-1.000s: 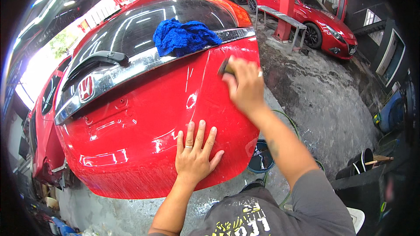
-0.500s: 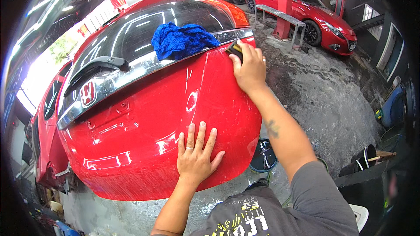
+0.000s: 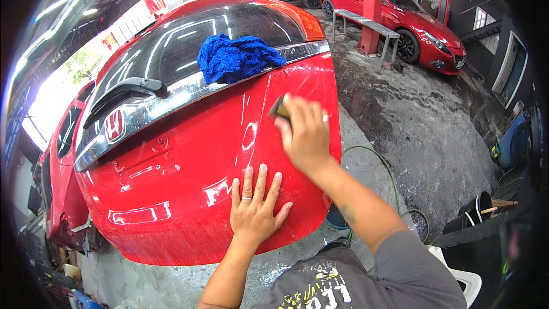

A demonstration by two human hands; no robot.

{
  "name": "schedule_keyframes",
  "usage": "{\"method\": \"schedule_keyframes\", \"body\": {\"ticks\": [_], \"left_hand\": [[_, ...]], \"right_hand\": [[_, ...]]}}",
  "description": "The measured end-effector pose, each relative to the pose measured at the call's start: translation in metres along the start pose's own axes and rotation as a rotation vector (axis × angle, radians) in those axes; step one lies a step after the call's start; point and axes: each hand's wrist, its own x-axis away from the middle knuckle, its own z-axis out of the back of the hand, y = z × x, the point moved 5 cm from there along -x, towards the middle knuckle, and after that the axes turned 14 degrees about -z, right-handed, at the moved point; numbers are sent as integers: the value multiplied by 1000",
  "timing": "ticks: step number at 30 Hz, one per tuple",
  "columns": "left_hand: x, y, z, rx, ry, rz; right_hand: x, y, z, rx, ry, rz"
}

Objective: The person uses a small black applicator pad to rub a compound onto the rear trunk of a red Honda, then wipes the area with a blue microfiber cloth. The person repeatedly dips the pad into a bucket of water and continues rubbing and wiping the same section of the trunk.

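A red car tailgate (image 3: 189, 160) with wet, streaky paint fills the middle of the view. My left hand (image 3: 255, 209) lies flat on its lower part, fingers spread. My right hand (image 3: 306, 134) grips a small black and yellow block (image 3: 279, 107) over the upper right of the panel; the fingers hide much of it, and whether it touches the paint I cannot tell. A crumpled blue cloth (image 3: 234, 57) rests across the chrome trim (image 3: 189, 87) and the rear window (image 3: 171, 46).
The rear wiper (image 3: 131, 87) sticks out left of the cloth. A green hose (image 3: 389, 166) curls over the wet concrete floor, and a bucket (image 3: 336, 218) stands under the tailgate's right corner. Farther off are a metal bench (image 3: 366, 21), a red post (image 3: 372, 0) and another red car (image 3: 426, 34).
My right hand has come down and left with the block, away from the panel's upper right corner. My left hand stays almost in place. More of the green hose shows.
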Motion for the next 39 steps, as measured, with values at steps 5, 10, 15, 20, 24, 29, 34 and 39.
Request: {"method": "schedule_keyframes", "body": {"ticks": [5, 10, 15, 20, 24, 29, 34, 39], "left_hand": [[-1, 2, 3, -13, 4, -5], [-4, 4, 1, -2, 1, -18], [0, 1, 4, -24, 12, -4], [-11, 8, 1, 7, 17, -42], [1, 1, 2, -18, -2, 5], [-5, 5, 4, -1, 16, -19], [-9, 1, 9, 27, -16, -4], [-87, -19, 13, -11, -100, -13]], "right_hand": [[-57, 33, 0, 49, 37, 63], [-53, 40, -6, 32, 107, -108], [-10, 15, 6, 46, -17, 109], [-77, 60, 2, 54, 99, -91], [36, 12, 9, -25, -68, 115], [-72, 69, 8, 21, 47, -18], [-107, 135, 17, -195, 90, -136], [96, 282, 36, -205, -62, -564]]}}
